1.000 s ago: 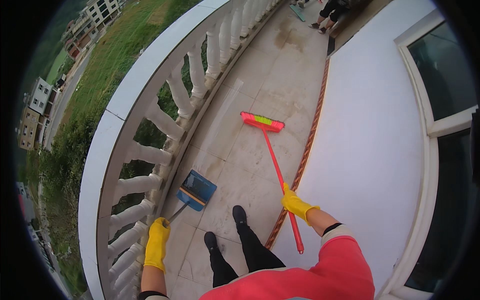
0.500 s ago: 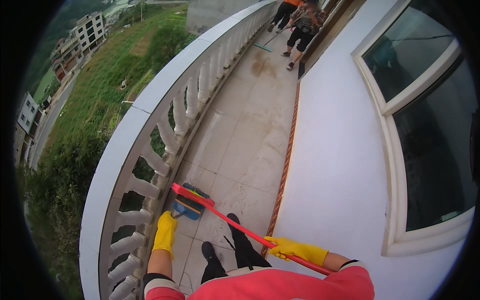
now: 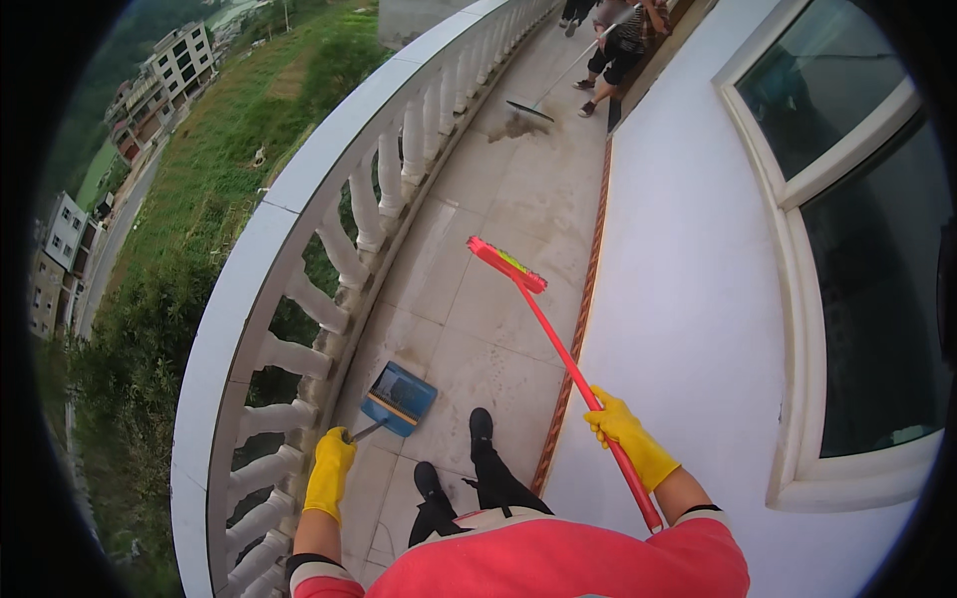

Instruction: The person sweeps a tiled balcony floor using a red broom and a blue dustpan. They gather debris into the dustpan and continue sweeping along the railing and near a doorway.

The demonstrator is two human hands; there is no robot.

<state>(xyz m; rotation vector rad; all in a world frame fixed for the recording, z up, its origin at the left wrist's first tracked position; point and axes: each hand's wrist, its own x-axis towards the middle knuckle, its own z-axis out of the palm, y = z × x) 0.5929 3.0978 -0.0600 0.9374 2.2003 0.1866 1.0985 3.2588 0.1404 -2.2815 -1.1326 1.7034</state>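
Both hands wear yellow rubber gloves. My left hand [image 3: 331, 468], beside the balusters, is closed round the handle of a blue dustpan [image 3: 401, 397]. The dustpan rests on or just above the tiles ahead of my feet, with some dark wet matter in its pan. Near the white wall, my right hand [image 3: 632, 439] grips the long red handle of a floor brush [image 3: 508, 265]. Its red head with yellow-green bristles is farther along the balcony, apart from the dustpan; I cannot tell if it touches the floor.
A curved white balustrade [image 3: 299, 149] runs along the left; a white wall [image 3: 658, 329] with a window [image 3: 867, 259] stands right. Farther along the tiles, a co-worker [image 3: 626, 50] holds a long-handled floor tool [image 3: 529, 112] by a brown wet patch [image 3: 518, 128]. Another person's legs show behind.
The floor brush's head has moved off the dustpan, forward and right, as my right hand rose. The dustpan's pan is now uncovered. The co-worker's tool has come nearer, onto the brown patch.
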